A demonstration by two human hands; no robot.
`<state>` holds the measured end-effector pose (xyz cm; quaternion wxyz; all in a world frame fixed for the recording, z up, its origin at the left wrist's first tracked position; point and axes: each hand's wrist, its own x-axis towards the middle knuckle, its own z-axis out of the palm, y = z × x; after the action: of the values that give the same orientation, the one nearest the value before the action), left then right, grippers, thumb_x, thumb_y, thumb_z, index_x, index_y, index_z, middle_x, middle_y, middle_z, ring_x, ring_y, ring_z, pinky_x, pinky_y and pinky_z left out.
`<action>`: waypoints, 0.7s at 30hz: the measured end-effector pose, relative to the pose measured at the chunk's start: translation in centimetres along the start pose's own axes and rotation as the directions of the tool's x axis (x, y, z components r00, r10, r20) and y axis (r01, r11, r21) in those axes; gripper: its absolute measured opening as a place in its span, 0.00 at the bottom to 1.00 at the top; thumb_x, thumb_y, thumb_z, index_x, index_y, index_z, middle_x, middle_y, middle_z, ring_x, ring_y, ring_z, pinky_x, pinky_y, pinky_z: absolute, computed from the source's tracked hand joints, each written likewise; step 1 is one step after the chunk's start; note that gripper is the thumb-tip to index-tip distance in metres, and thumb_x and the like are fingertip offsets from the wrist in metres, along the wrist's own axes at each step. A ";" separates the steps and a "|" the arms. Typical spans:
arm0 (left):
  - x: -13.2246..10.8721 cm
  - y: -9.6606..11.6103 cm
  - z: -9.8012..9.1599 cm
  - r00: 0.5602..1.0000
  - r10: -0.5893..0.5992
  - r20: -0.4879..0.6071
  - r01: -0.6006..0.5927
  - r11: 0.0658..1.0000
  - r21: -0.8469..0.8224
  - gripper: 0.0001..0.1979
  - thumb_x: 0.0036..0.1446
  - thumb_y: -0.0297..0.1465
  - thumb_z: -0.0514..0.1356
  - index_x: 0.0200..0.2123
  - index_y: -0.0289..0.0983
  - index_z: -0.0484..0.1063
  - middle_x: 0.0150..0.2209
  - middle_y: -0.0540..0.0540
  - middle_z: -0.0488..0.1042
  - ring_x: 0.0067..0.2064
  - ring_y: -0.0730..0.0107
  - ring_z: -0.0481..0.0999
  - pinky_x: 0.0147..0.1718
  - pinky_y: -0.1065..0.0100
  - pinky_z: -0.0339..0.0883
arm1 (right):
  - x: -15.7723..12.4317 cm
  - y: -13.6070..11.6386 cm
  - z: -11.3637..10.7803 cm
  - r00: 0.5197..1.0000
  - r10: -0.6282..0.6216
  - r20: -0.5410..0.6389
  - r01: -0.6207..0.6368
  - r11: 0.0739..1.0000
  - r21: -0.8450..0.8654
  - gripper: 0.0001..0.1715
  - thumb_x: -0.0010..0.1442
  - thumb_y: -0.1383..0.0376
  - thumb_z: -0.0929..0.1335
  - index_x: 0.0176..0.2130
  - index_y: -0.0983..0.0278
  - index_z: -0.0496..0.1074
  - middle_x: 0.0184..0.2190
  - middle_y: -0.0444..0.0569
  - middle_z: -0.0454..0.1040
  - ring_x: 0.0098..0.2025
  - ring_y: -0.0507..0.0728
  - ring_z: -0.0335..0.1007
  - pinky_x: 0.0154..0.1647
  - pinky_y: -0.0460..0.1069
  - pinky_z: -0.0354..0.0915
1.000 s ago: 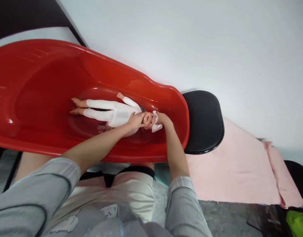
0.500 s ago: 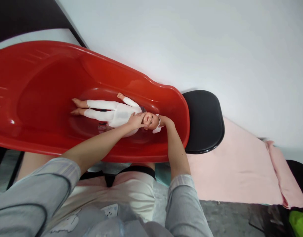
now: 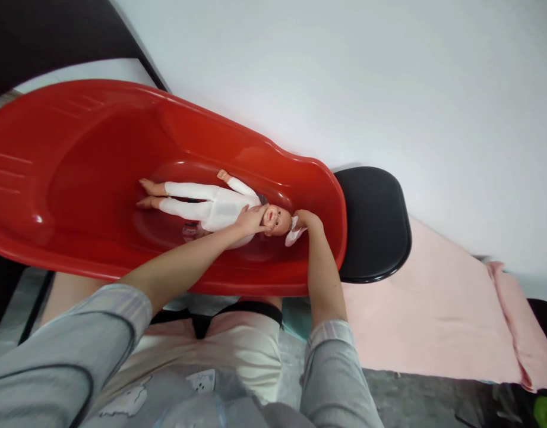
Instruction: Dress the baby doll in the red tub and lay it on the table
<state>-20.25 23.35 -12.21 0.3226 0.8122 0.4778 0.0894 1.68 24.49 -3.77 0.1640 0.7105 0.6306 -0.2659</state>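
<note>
A baby doll [image 3: 211, 205] in a white suit lies on its back inside a red plastic tub [image 3: 99, 142], head toward the right end. My left hand [image 3: 250, 220] rests on the doll's chin and neck, fingers curled round it. My right hand [image 3: 306, 219] pinches a small white cap [image 3: 294, 233] that has slid off behind the doll's head, which now shows bare.
A black round stool seat [image 3: 375, 223] stands just right of the tub. A pink towel [image 3: 442, 309] is spread farther right. A white wall runs behind. My lap and grey sleeves fill the bottom.
The white cap, on the doll's head a second ago, has been drawn off backward by my right hand. My left hand has stayed at the doll's chin.
</note>
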 end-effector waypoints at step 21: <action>0.2 -0.6 0.5 0.998 0.054 -0.014 -0.054 0.998 -0.019 0.42 0.62 0.42 0.66 0.74 0.39 0.55 0.72 0.34 0.65 0.72 0.47 0.64 0.72 0.44 0.47 | -1.4 -1.0 -0.5 0.900 -0.276 0.338 0.224 0.957 0.184 0.24 0.53 0.77 0.77 0.49 0.64 0.80 0.44 0.50 0.83 0.47 0.61 0.83 0.46 0.50 0.79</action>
<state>-20.39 23.50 -12.98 0.3249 0.8209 0.4570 0.1081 0.66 23.76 -2.47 0.1909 0.5723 0.6556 -0.4541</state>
